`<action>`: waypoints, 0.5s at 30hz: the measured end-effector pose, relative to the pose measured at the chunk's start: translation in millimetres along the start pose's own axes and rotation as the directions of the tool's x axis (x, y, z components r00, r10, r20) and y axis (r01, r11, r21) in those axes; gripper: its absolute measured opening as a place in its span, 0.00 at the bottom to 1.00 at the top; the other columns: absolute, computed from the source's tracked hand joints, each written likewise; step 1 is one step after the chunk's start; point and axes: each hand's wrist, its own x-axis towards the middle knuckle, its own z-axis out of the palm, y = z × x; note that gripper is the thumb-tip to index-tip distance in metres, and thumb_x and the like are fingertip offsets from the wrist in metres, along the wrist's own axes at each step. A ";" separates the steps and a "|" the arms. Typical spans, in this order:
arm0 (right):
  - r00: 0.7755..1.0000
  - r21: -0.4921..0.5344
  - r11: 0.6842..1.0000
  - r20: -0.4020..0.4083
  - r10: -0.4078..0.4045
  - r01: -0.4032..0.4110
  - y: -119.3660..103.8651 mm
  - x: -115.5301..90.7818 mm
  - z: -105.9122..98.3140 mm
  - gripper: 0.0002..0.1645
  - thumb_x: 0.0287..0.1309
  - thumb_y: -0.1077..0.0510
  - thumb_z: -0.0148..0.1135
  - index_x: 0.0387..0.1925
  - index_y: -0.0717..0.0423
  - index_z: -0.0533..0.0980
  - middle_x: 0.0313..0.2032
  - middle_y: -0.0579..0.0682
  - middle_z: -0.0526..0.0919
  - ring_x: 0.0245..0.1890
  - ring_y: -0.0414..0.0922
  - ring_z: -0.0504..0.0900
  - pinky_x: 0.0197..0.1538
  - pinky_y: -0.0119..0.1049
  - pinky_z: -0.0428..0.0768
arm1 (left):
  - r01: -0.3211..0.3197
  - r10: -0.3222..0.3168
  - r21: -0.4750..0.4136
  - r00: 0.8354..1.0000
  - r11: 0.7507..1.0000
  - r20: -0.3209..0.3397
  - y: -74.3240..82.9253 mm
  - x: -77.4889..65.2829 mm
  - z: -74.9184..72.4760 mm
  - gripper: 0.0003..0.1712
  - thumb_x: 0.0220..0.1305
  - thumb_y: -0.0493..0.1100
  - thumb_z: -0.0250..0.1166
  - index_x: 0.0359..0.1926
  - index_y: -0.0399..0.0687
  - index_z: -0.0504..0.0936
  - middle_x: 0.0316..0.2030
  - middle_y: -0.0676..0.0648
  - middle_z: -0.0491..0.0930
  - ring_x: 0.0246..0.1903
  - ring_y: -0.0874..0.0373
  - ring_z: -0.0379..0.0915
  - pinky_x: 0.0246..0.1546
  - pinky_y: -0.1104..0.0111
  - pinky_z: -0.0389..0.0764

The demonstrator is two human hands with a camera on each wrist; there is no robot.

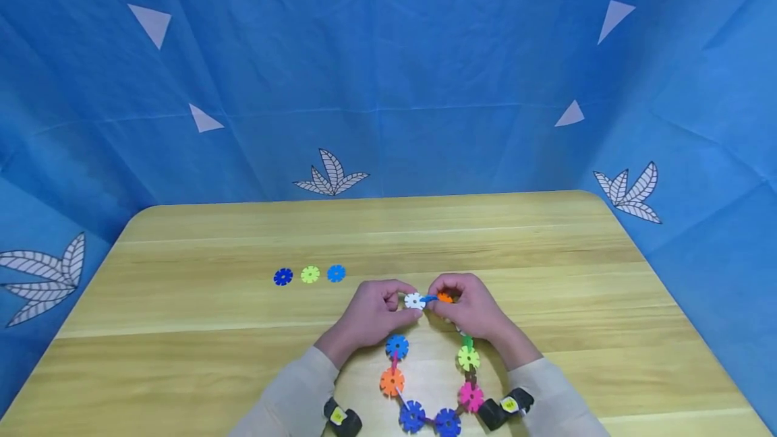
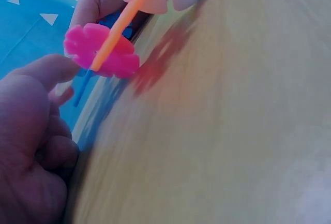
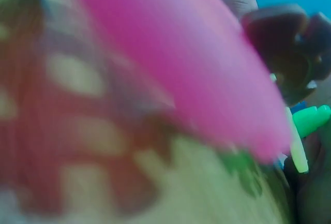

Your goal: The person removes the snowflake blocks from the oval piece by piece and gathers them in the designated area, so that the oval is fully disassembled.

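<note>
Between thumb and index finger, my left hand (image 1: 378, 312) pinches a white notched disc (image 1: 415, 301). Beside it, my right hand (image 1: 472, 307) pinches a blue notched disc (image 1: 428, 299), seen edge-on and touching the white one. An orange disc (image 1: 446, 297) shows at the right fingers, partly covered. From there a chain of interlocked coloured discs curves down past a yellow-green disc (image 1: 469, 358) and round to a light blue disc (image 1: 397, 346) below the left hand. A pink disc (image 2: 83, 45) hangs near the left wrist camera; another pink disc (image 3: 186, 63) fills much of the right wrist view, blurred.
Three loose discs lie in a row on the wooden table (image 1: 200, 302), left of the hands: dark blue (image 1: 282, 276), yellow-green (image 1: 310, 274) and light blue (image 1: 336, 273). A blue patterned cloth (image 1: 376, 73) stands behind the table and at its sides.
</note>
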 end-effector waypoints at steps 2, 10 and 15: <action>1.000 0.007 1.000 0.000 -0.021 0.021 0.6 0.3 0.9 0.07 0.55 0.68 0.68 0.32 0.53 0.82 0.24 0.46 0.80 0.24 0.44 0.75 0.30 0.35 0.75 | -0.007 0.007 -0.008 1.000 1.000 -0.007 -0.5 -1.6 -0.5 0.16 0.60 0.48 0.74 0.48 0.49 0.87 0.13 0.58 0.59 0.15 0.65 0.55 0.38 0.68 0.76; 0.999 0.050 0.998 -0.027 -0.037 0.038 -4.6 1.4 1.4 0.10 0.54 0.71 0.68 0.31 0.53 0.82 0.19 0.47 0.78 0.17 0.40 0.71 0.22 0.32 0.72 | -0.047 0.045 -0.047 0.998 0.998 -0.038 0.4 -4.3 -0.9 0.18 0.61 0.48 0.73 0.50 0.48 0.86 0.12 0.58 0.58 0.14 0.66 0.54 0.50 0.64 0.78; 0.999 0.050 0.998 -0.013 -0.040 0.041 -4.4 4.1 2.9 0.10 0.53 0.71 0.67 0.31 0.53 0.82 0.19 0.48 0.77 0.17 0.40 0.70 0.21 0.31 0.71 | -0.038 0.035 -0.055 0.998 0.998 -0.054 -1.0 -6.3 -0.4 0.18 0.61 0.47 0.73 0.51 0.48 0.86 0.12 0.58 0.58 0.15 0.66 0.54 0.50 0.64 0.78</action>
